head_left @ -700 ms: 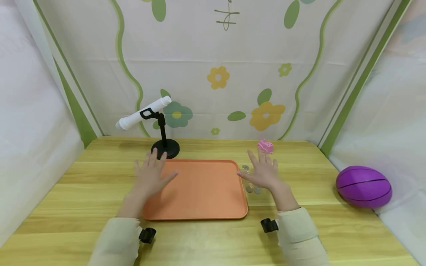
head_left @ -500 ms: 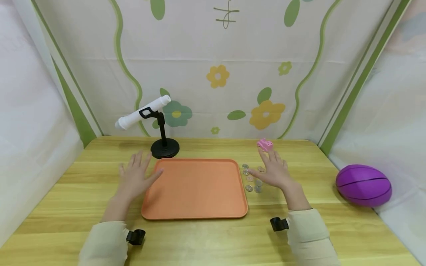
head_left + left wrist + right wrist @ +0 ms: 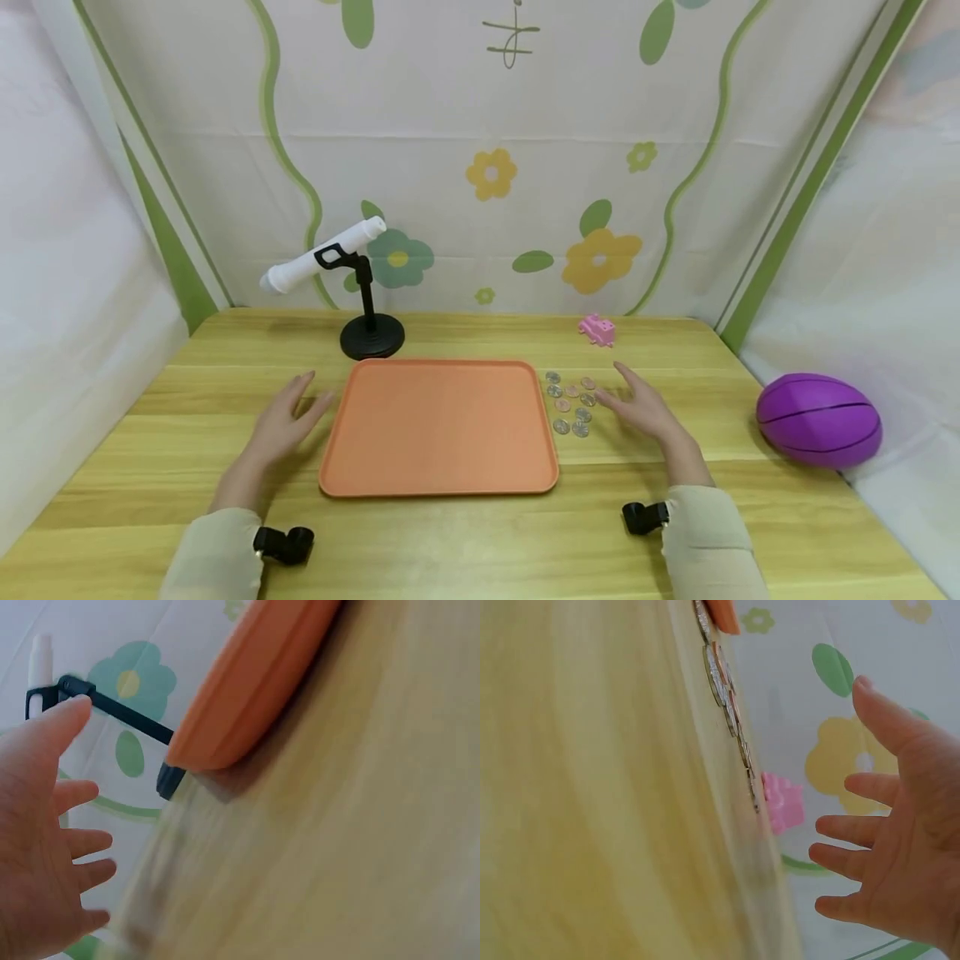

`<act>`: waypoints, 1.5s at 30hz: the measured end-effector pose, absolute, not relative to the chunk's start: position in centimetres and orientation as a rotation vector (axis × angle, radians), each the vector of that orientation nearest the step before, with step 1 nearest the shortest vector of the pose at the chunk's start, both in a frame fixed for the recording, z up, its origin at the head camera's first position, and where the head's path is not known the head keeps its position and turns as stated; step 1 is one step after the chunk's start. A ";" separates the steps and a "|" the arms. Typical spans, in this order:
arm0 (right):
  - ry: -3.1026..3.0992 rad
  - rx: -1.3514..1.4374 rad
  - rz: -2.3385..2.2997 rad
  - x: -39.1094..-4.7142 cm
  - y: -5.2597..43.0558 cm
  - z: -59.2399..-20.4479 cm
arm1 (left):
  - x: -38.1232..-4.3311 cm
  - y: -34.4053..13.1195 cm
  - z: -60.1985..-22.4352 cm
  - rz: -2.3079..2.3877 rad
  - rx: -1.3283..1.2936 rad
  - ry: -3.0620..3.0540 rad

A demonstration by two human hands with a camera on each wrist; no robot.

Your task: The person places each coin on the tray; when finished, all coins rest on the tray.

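My left hand [image 3: 283, 423] hovers beside the left edge of an orange tray [image 3: 442, 429], fingers relaxed and thumb toward the tray. It holds nothing; the left wrist view shows the same hand [image 3: 45, 832] with its fingers spread. To the tray's right lie several coins [image 3: 562, 405], silver and copper coloured. My right hand [image 3: 641, 408] is just right of them, thumb tip overlapping the edge of the group in the head view. In the right wrist view this hand [image 3: 907, 832] has its fingers spread and nothing in it, with the coins [image 3: 724, 690] lying flat on the table.
A white microphone [image 3: 307, 262] rests in a black stand [image 3: 371, 333] at the back left. At the back right lies a small pink toy [image 3: 597, 330]. A purple ball [image 3: 820, 421] is at the right edge of the wooden table [image 3: 465, 550]. A printed cloth [image 3: 450, 108] hangs behind.
Both hands have moved apart and back toward the person, the left off the tray to its left, the right away from the coins and pink toy. The coins now show more fully.
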State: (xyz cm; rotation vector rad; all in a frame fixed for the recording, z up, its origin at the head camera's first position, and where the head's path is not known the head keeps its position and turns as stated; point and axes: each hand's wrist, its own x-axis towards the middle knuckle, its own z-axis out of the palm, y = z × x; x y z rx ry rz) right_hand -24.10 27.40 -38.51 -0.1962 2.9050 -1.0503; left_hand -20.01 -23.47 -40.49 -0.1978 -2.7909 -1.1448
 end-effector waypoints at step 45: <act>3.124 -0.068 -1.098 -25.6 28.1 -43.8 | -20.3 -23.6 -43.8 -1.062 -0.452 -2.746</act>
